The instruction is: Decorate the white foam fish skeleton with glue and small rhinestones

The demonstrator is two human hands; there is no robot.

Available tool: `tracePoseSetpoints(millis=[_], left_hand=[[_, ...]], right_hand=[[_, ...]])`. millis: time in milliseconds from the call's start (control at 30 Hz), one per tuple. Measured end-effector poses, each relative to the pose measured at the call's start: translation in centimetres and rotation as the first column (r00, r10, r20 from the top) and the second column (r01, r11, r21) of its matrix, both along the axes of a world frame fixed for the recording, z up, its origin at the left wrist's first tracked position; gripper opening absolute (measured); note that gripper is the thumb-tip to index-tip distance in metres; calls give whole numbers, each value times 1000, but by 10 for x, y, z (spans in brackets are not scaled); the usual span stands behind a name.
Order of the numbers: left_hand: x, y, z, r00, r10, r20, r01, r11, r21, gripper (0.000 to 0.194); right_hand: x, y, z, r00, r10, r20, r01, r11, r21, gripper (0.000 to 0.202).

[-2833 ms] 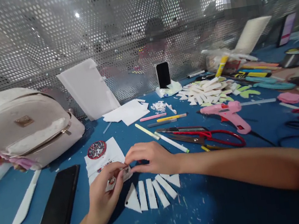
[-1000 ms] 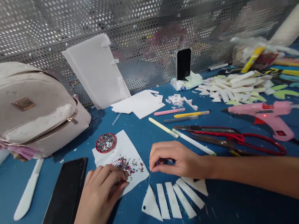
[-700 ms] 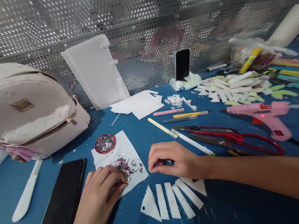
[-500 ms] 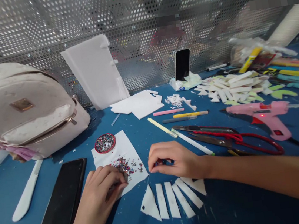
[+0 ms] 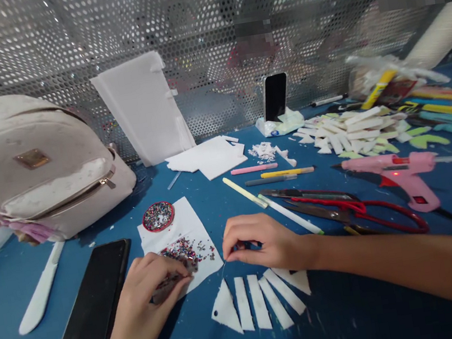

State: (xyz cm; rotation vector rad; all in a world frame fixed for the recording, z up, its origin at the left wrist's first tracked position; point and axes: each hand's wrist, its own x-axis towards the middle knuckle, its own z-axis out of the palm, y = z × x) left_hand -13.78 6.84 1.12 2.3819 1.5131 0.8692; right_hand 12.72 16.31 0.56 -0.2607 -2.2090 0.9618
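Note:
My left hand (image 5: 158, 287) rests at the lower left edge of a white sheet of paper (image 5: 194, 216), thumb and forefinger brought together beside a scatter of coloured sequins (image 5: 182, 251). Whatever lies between those fingertips is too small to make out. My right hand (image 5: 257, 241) pinches a thin needle-like thing (image 5: 224, 270) that points down from its fingertips. Below it lie white foam strips (image 5: 259, 302) in a fanned row, with a triangular head piece (image 5: 226, 308) bearing a black dot at the left end. On the paper stands a red-rimmed round lid (image 5: 158, 217) full of sequins.
Large red-handled scissors (image 5: 394, 217), several markers (image 5: 292, 213) and a pink glue gun (image 5: 404, 171) lie to the right. A black phone (image 5: 89, 309) and a white knife (image 5: 42, 290) are at left, before a pale backpack (image 5: 34, 164). Foam scraps (image 5: 351, 131) are heaped behind.
The fingers of my left hand have opened out slightly at the knuckles, showing more sequins beneath, fingertips still together. My right hand stays almost where it was.

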Motion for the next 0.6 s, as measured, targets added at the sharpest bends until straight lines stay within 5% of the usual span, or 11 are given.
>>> tracePoseSetpoints(millis=[600], left_hand=[[8, 1, -4, 997, 49, -66, -51, 998, -29, 6]], right_hand=[[0, 0, 0, 999, 8, 48, -9, 1000, 24, 10]])
